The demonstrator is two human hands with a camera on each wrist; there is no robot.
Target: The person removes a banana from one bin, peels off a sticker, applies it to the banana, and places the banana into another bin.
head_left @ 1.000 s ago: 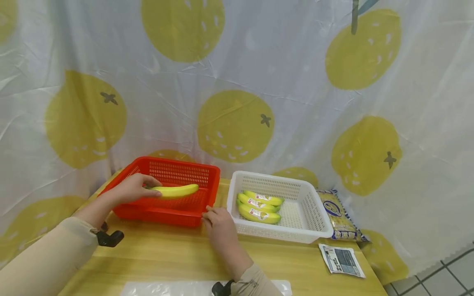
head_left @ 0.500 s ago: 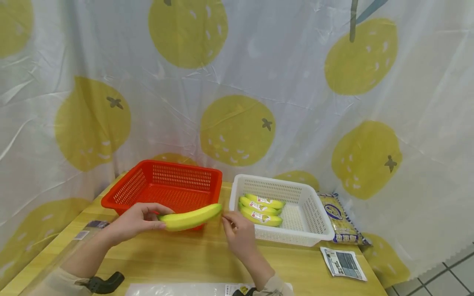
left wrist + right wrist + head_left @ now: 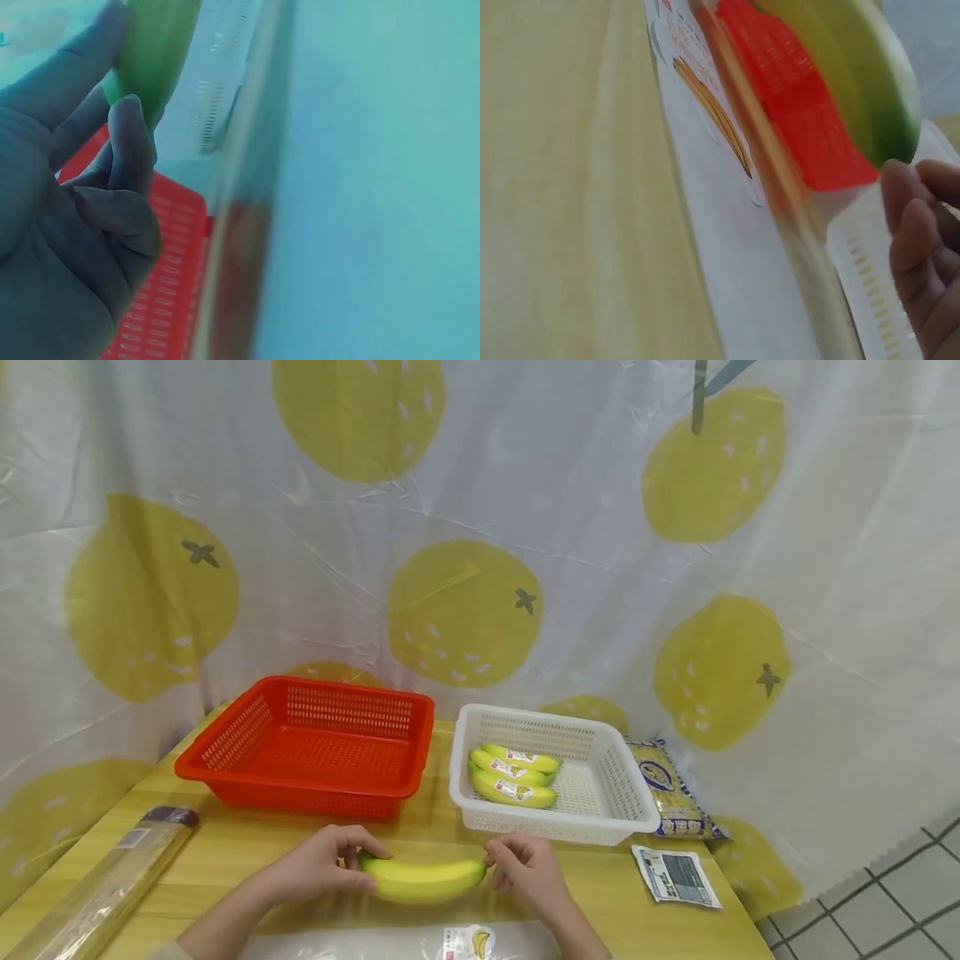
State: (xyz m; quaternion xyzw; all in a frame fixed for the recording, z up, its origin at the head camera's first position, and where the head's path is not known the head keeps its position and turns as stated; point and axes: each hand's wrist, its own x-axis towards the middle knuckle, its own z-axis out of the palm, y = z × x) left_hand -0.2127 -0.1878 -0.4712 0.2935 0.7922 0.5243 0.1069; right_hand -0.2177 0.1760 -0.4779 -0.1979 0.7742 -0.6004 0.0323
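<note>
A yellow banana [image 3: 429, 882] with green ends is held level above the front of the table. My left hand [image 3: 324, 862] grips its left end between thumb and fingers. The fingertips of my right hand [image 3: 534, 874] pinch its right tip, also seen close up in the right wrist view, where the green tip of the banana [image 3: 889, 127] meets the fingers. Below the hands lies a whitish, shiny strip [image 3: 360, 943] bearing a label [image 3: 468, 942] with a banana picture. The left wrist view has a bluish tint and shows fingers around the banana's green end [image 3: 154, 67].
Behind the left hand stands a red basket [image 3: 300, 797]. Right of it, a white basket [image 3: 555, 832] holds 3 labelled bananas [image 3: 517, 779]. A long wrapped package [image 3: 105, 889] lies at left. A yellow bag [image 3: 675, 793] and a small packet [image 3: 677, 877] are at right.
The left hand has carried the banana from over the red basket toward the table's front. The right hand has come from near the baskets to the banana's other end.
</note>
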